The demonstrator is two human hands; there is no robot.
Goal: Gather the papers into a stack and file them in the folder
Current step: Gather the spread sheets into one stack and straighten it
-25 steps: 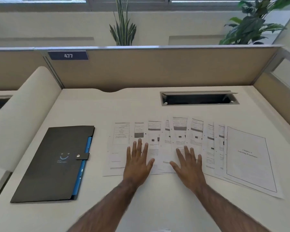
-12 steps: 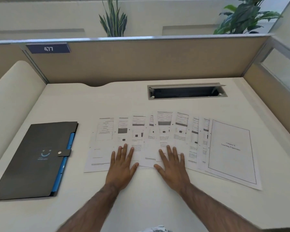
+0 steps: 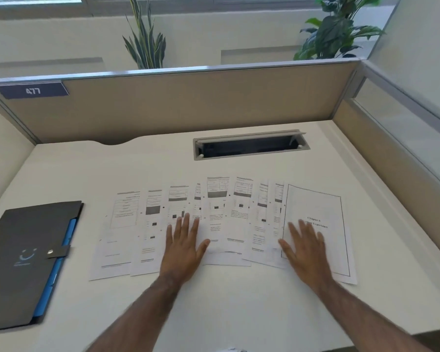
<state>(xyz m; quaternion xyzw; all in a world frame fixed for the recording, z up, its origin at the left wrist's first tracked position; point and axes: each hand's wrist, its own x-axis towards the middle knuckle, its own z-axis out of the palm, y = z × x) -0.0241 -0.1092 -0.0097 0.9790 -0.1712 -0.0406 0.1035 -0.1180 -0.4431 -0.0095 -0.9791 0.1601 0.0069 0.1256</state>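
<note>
While the papers [image 3: 224, 222] lie fanned in an overlapping row across the middle of the white tabletop [image 3: 239, 313], both hands press flat on them, each grip apart with fingers spread and nothing clasped: left hand [image 3: 182, 250] near the fan's centre, right hand [image 3: 306, 252] on the bordered title sheet [image 3: 323, 212] at the right end. The dark folder [image 3: 23, 260] lies closed by its snap tab, left of the fan and apart from it. Behind the papers sits an open cable slot [image 3: 249, 146]; beyond, a tan partition [image 3: 188, 102] with plate "477" [image 3: 32, 90] and two plants [image 3: 145, 44].
</note>
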